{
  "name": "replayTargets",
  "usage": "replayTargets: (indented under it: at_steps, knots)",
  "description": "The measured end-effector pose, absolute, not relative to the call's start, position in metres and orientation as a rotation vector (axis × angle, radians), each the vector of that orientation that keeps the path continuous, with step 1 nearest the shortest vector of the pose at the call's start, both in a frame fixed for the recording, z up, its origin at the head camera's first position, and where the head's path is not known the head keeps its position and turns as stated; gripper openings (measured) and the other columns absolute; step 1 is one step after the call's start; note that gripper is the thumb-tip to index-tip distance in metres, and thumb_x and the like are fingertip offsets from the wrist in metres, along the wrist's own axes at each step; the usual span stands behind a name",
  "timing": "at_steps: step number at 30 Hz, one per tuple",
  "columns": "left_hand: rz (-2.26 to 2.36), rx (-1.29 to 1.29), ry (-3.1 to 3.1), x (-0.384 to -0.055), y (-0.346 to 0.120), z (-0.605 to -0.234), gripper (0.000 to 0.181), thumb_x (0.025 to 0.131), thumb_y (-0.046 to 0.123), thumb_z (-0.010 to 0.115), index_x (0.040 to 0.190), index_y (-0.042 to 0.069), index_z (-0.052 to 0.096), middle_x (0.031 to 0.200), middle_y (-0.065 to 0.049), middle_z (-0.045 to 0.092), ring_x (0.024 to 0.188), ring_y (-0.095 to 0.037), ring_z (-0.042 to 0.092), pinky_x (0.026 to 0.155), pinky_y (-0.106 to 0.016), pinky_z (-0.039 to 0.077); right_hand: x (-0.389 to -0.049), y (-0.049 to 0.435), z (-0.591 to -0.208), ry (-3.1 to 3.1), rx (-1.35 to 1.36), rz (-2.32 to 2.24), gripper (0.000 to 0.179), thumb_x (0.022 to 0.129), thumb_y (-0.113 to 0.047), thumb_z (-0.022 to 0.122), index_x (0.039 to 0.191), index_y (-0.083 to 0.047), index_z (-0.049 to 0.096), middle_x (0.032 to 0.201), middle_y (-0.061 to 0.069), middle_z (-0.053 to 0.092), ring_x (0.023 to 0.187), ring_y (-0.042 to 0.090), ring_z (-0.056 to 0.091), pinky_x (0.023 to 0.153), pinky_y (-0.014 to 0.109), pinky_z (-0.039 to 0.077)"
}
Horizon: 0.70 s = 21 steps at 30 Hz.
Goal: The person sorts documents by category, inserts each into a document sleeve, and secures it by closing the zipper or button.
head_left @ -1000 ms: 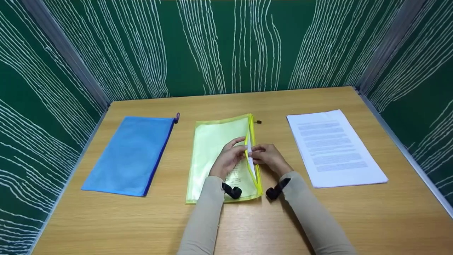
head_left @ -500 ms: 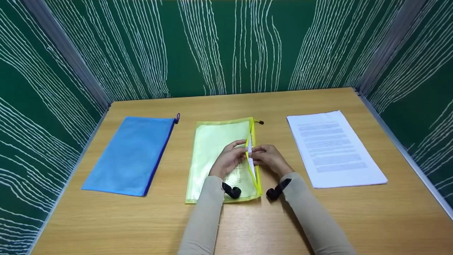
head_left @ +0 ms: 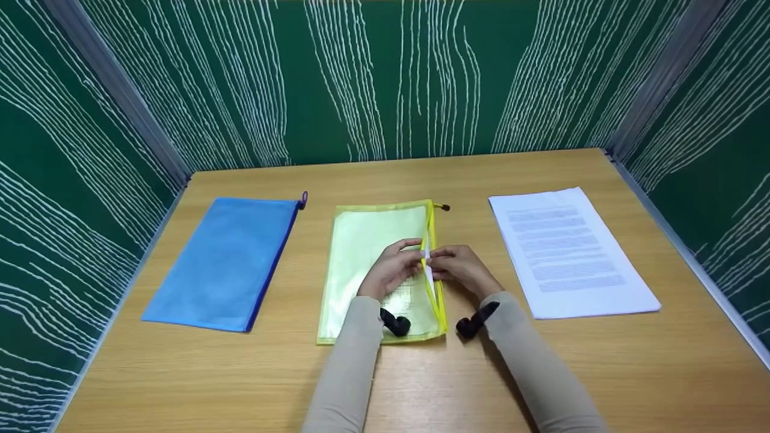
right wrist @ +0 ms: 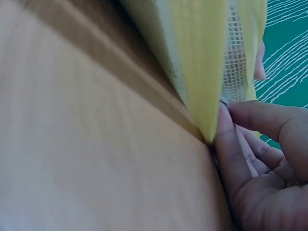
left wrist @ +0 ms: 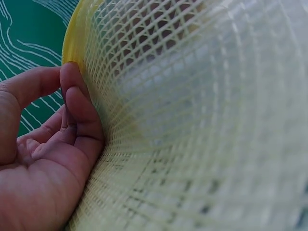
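Nothing legible; print [head_left: 559,248] on the paper stack [head_left: 574,254] is too small.

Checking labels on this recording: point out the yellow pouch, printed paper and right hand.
Yellow pouch [head_left: 361,243], head view: upper-left of its panel.
Printed paper [head_left: 574,255], head view: mid-page.
Right hand [head_left: 466,269], head view: its middle.

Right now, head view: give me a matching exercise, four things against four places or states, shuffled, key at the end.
1. Blue pouch
2. Yellow pouch
3. Printed sheets
4. Left hand

A. On the right of the table, text side up
B. Pinching an edge beside a parted opening
C. Lying flat on the left, dark-blue strip along one edge
D. Between the other two flat items, opening parted

Pairs: 1-C, 2-D, 3-A, 4-B
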<state>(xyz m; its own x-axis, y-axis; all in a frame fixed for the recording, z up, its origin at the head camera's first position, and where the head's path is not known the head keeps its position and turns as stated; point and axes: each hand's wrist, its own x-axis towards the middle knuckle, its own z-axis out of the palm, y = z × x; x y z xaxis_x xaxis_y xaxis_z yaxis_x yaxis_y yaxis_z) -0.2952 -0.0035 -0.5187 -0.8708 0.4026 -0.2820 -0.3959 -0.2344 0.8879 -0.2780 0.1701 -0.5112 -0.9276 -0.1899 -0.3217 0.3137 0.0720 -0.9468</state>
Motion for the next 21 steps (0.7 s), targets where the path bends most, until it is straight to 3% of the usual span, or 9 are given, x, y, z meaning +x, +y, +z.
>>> replayTargets:
  at_steps: [7, 21]
  knots:
    - [2.113, 0.027, 1.542, -0.296, -0.003, -0.518, 0.045, 0.089, 0.004, 0.063, 0.133, 0.005, 0.052, 0.087, -0.005, 0.063, 0.065, -0.011, 0.057, 0.061, -0.021, 0.048, -0.281, 0.180, -0.503, 2.038, 0.140, -1.892, 0.032, 0.095, -0.007, 0.057, 0.119, 0.014, 0.057, 0.079, 0.005, 0.068, 0.068, 0.011, 0.067, 0.068, 0.023, 0.058]
    - [1.887, 0.147, 1.876, -0.292, 0.011, -0.505, 0.050, 0.087, 0.004, 0.062, 0.135, 0.002, 0.047, 0.078, -0.005, 0.060, 0.062, -0.012, 0.058, 0.058, -0.022, 0.048, -0.294, 0.201, -0.497, 2.166, 0.184, -1.849, 0.033, 0.095, -0.010, 0.057, 0.122, 0.010, 0.057, 0.100, 0.013, 0.067, 0.081, 0.012, 0.067, 0.075, 0.024, 0.057]
